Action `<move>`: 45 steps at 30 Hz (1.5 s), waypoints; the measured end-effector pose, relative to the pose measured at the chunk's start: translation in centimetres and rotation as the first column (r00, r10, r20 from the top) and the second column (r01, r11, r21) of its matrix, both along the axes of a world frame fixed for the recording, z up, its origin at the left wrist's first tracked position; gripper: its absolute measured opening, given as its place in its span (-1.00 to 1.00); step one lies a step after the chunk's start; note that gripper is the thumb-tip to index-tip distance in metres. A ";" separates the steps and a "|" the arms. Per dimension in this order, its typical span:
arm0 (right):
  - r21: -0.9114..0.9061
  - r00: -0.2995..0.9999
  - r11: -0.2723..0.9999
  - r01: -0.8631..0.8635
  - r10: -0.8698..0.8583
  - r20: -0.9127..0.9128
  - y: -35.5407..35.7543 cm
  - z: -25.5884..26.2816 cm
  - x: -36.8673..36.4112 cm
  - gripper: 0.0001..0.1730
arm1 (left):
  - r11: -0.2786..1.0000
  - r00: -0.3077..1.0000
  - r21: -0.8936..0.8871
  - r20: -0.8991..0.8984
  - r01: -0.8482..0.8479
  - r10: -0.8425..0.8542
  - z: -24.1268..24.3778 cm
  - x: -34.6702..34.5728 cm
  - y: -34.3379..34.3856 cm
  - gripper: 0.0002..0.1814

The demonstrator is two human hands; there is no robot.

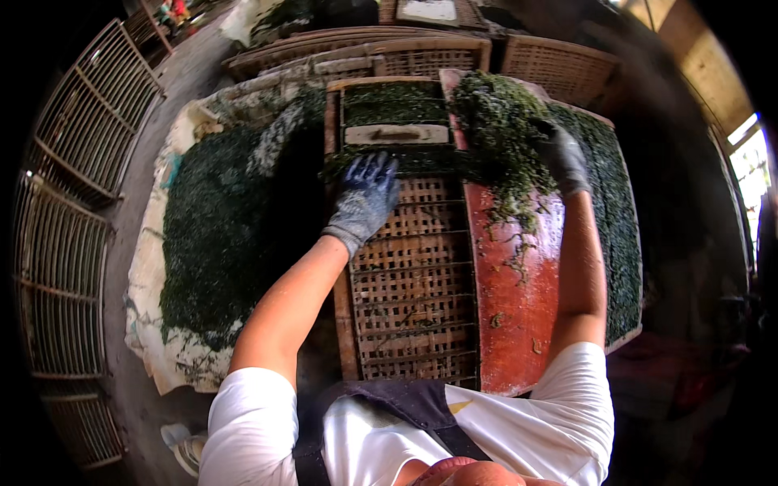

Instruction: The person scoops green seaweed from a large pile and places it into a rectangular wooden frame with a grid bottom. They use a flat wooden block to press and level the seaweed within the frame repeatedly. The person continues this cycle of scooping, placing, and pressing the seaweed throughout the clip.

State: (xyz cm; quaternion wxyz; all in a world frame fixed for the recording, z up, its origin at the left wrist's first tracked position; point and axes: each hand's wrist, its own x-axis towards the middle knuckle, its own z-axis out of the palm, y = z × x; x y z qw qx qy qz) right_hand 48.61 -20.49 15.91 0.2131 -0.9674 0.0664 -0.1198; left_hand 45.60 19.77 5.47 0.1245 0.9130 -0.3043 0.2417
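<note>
My left hand (367,195), in a grey knit glove with blue-coated fingers, lies palm down with fingers spread on a strip of dark green strands, probably seaweed. The strip lies across a woven bamboo tray (410,243) crossed by thin rods. Just beyond it, a pale flat bar (396,134) spans the tray, with more packed green strands (395,102) behind. My right hand (562,155), gloved in grey, is against the right side of a loose heap of green strands (501,136). Its fingers are partly hidden there. Beneath the heap is a wet red board (516,291).
Dark green material fills a pale-lined container (143,291) at left. More lies packed on a surface (614,243) at right. Woven trays (556,67) stand at the back. Slatted racks (64,273) line the left floor. Distant people (173,12) appear at upper left.
</note>
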 end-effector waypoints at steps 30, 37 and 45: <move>0.710 0.981 0.684 -0.168 0.043 0.191 -3.9 7.9 -0.4 -0.79 | 0.989 0.999 -0.146 -0.023 0.030 -0.033 -0.7 0.5 -0.7 -0.44; 0.722 0.823 0.410 -0.557 0.391 0.412 16.0 16.5 -5.4 -0.70 | 0.997 0.997 -0.023 0.014 0.073 -0.073 -1.4 0.3 0.1 -0.43; 0.404 0.705 0.579 -0.708 0.614 0.355 28.6 7.3 -1.7 -0.65 | 0.930 0.916 -0.026 0.187 0.366 -0.355 -1.1 -0.4 0.6 -0.52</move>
